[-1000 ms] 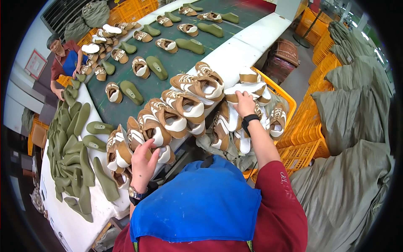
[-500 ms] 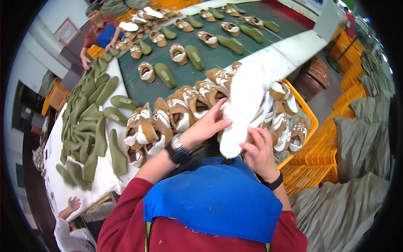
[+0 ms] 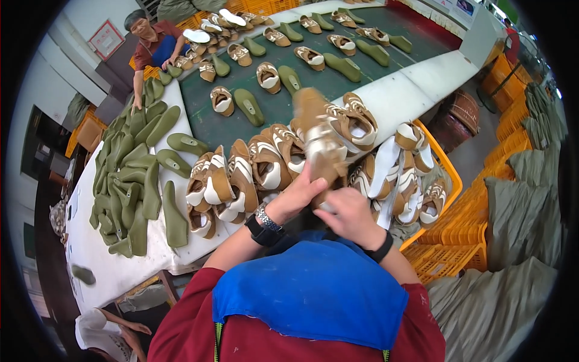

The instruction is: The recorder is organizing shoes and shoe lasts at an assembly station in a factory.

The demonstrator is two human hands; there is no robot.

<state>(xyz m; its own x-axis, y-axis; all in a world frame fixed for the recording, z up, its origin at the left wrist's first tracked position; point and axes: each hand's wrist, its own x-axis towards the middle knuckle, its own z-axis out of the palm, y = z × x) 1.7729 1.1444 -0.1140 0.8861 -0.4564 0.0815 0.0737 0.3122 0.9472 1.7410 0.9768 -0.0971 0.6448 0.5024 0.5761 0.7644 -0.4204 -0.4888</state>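
Observation:
A tan-brown sneaker (image 3: 321, 136) with white trim is held up in front of me, its brown upper facing up and its toe pointing away. It is smeared by motion. My left hand (image 3: 297, 198) is closed round its left side near the heel, thumb on top. My right hand (image 3: 350, 212) is closed at the heel end, its fingertips partly hidden. Beyond and left of my hands stands a row of similar sneakers (image 3: 265, 161) on the white table edge. To the right, more sneakers (image 3: 410, 187) are piled in a yellow crate (image 3: 453, 163).
Green shoe lasts (image 3: 129, 181) lie heaped on the white table (image 3: 160, 244) at left. A dark green conveyor belt (image 3: 199, 111) carries sneakers and lasts. A co-worker (image 3: 158, 45) reaches to the lasts; another person (image 3: 108, 332) is at lower left. Yellow crates (image 3: 452, 241) stand right.
The sneaker has been turned from white sole up to brown upper up, and both hands have shifted round its heel. The co-worker's arm has moved over the lasts. The whole view has shifted slightly.

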